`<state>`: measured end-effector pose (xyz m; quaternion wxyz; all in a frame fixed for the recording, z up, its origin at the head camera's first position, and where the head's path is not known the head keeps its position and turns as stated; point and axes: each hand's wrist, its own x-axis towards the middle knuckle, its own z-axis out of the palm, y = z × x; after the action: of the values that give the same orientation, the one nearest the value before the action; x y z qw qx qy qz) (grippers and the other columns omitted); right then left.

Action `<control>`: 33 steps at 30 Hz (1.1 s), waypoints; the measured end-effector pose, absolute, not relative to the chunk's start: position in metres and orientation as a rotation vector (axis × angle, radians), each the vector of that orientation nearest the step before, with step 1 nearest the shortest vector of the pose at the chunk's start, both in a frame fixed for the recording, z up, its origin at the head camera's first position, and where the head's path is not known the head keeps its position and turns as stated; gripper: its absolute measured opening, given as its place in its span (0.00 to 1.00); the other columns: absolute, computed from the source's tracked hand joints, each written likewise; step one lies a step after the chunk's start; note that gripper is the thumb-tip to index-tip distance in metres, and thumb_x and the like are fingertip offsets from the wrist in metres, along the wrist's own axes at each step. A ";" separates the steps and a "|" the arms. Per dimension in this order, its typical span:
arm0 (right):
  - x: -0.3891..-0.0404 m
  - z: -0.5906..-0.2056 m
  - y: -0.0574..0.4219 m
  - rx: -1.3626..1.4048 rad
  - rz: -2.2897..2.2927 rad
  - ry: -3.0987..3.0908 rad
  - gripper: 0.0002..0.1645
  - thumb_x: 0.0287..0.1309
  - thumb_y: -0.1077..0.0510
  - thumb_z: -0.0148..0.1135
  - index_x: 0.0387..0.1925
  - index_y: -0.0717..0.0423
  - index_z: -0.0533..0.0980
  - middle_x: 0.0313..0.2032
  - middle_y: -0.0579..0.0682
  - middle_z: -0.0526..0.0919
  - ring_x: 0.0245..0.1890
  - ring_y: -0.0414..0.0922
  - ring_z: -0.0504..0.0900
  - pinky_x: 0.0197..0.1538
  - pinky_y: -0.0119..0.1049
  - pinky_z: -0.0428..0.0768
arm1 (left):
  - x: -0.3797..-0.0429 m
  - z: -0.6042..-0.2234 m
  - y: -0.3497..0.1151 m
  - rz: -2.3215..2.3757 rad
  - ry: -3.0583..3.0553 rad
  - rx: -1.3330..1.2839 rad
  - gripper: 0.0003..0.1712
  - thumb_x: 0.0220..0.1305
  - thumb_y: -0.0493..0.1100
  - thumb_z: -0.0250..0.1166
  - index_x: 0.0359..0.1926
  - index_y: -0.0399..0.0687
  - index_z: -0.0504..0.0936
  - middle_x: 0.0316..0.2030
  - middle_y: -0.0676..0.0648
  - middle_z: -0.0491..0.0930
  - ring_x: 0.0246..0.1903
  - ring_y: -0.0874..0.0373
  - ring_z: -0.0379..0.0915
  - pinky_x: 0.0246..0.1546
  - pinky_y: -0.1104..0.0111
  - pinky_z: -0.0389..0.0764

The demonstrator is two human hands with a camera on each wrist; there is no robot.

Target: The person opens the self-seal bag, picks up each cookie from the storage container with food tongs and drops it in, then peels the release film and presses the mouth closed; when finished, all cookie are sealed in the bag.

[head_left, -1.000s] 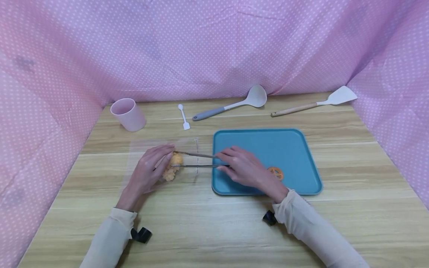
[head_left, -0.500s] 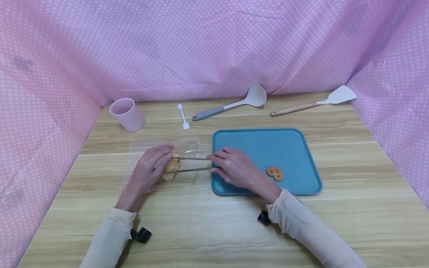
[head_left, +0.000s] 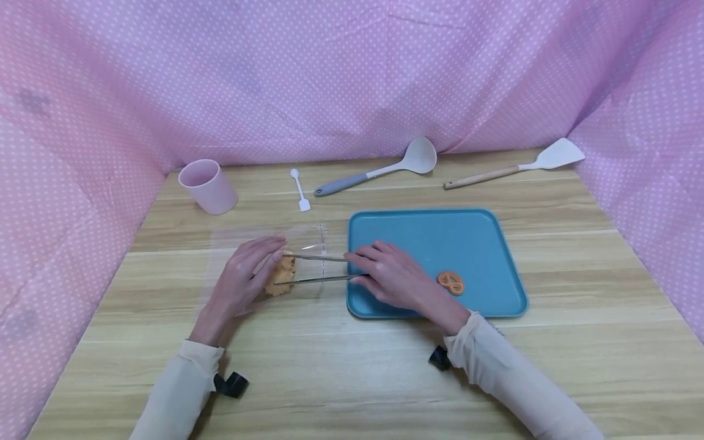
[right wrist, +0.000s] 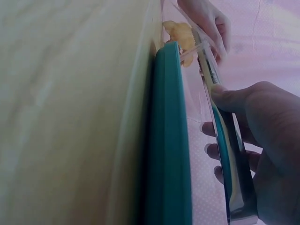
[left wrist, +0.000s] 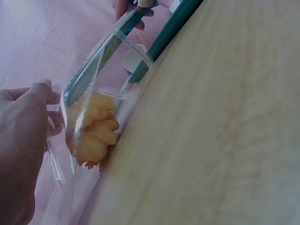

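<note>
A clear plastic bag (head_left: 309,233) lies left of the blue tray (head_left: 434,229), with scalloped golden cookies (left wrist: 96,138) inside it. My left hand (head_left: 244,278) holds the bag by its left part, thumb and fingers at the film beside the cookies. Metal tongs (head_left: 321,258) are gripped in my right hand (head_left: 393,275), over the tray's left edge. Their two arms reach leftward through the bag's mouth, spread apart, with the tips at the cookies. In the left wrist view the film covers the tongs' front end. A brown pretzel (head_left: 451,283) rests on the tray, right of my right wrist.
Along the back lie a small white double-ended spoon (head_left: 300,190), a ladle (head_left: 379,171) with a grey handle and a white spatula (head_left: 517,171) with a wooden handle. A pink cup (head_left: 209,188) stands at the back left. Pink dotted cloth (head_left: 352,79) hangs behind the table.
The tongs and my right hand shifted left, then slightly back right, their arms closing somewhat and spreading again. The cookies sit a little further left in the bag. My left hand stays put.
</note>
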<state>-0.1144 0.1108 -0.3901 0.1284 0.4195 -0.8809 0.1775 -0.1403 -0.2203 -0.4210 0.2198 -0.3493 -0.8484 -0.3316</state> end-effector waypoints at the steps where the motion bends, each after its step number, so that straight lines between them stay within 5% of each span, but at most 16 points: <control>1: -0.114 -0.390 0.112 1.218 0.523 -2.562 0.23 0.68 0.53 0.69 0.60 0.59 0.81 0.51 0.53 0.85 0.46 0.50 0.80 0.47 0.43 0.82 | -0.140 -0.421 -0.220 -0.915 -2.347 -0.966 0.16 0.74 0.35 0.61 0.58 0.37 0.84 0.59 0.41 0.83 0.61 0.41 0.76 0.67 0.50 0.71; 33: -0.094 -0.394 0.194 0.962 0.606 -2.638 0.25 0.62 0.59 0.74 0.59 0.64 0.81 0.49 0.59 0.85 0.44 0.54 0.80 0.44 0.49 0.84 | -0.140 -0.420 -0.221 -0.874 -2.391 -0.951 0.15 0.73 0.35 0.62 0.57 0.36 0.84 0.58 0.40 0.83 0.61 0.41 0.76 0.66 0.51 0.71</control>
<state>-0.0942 0.1945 -0.3942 0.1341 0.3318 -0.9101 0.2091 -0.1402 -0.2207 -0.4199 0.2105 -0.3420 -0.8601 -0.3145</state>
